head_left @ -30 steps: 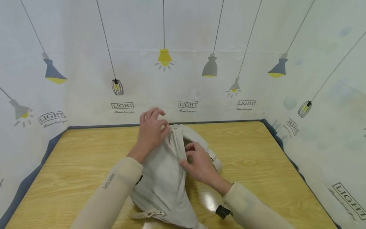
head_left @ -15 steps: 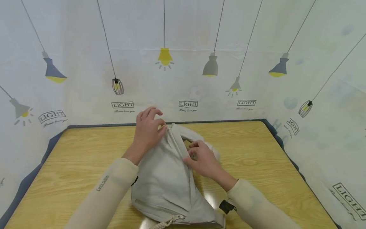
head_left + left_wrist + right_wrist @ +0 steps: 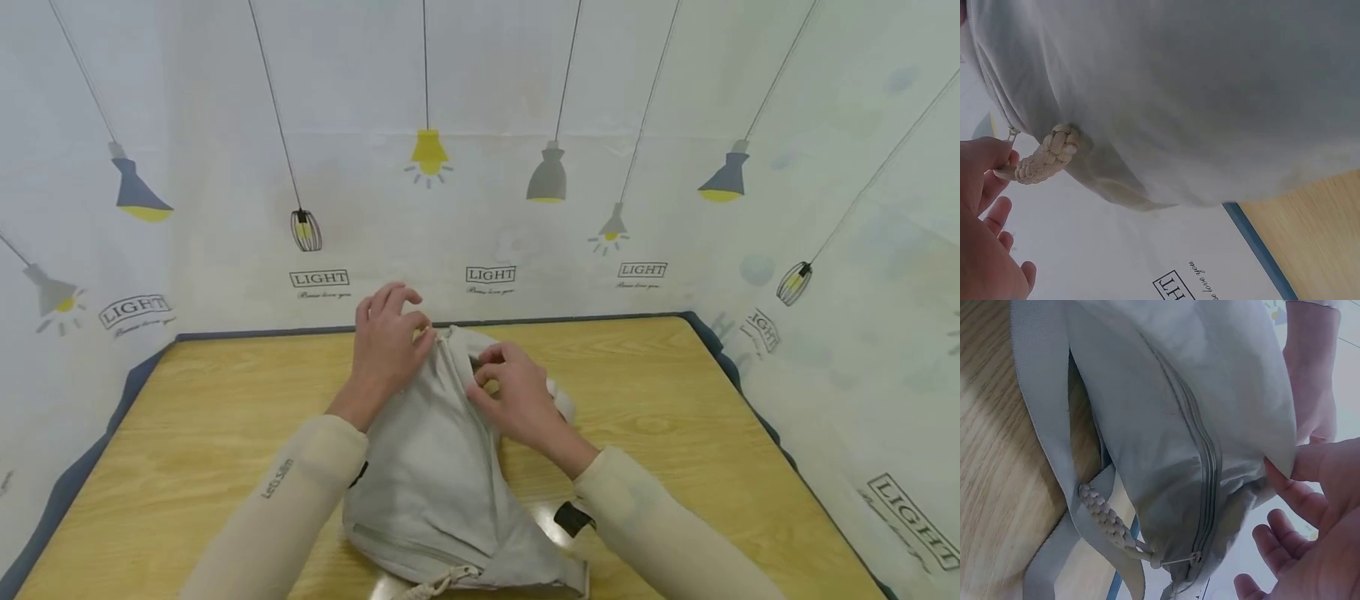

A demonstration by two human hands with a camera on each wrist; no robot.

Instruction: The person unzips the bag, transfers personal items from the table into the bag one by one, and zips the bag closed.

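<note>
A light grey cloth bag [image 3: 420,475] lies on the table. At its far end my left hand [image 3: 388,346] pinches a zipper pull; the left wrist view shows thumb and finger on its loop, with a braided cord tab [image 3: 1044,159] hanging from it. My right hand [image 3: 521,396] pinches the bag's fabric edge beside the upper zipper, and its other fingers [image 3: 1279,544] are loosely bent in the right wrist view. A second zipper [image 3: 1210,481] there looks closed, its braided cord pull [image 3: 1107,515] hanging near the strap. The bag's inside is hidden.
The wood-grain table [image 3: 247,392] has a dark blue border [image 3: 600,318] along its back and sides. Behind it rises a white wall covering [image 3: 360,192] printed with lamps. The bag's wide strap [image 3: 1041,381] lies loose on the table.
The bag's near end has swung to the right. My right hand has shifted slightly farther up the bag's edge. My left hand has moved a little left, still pinching the zipper pull.
</note>
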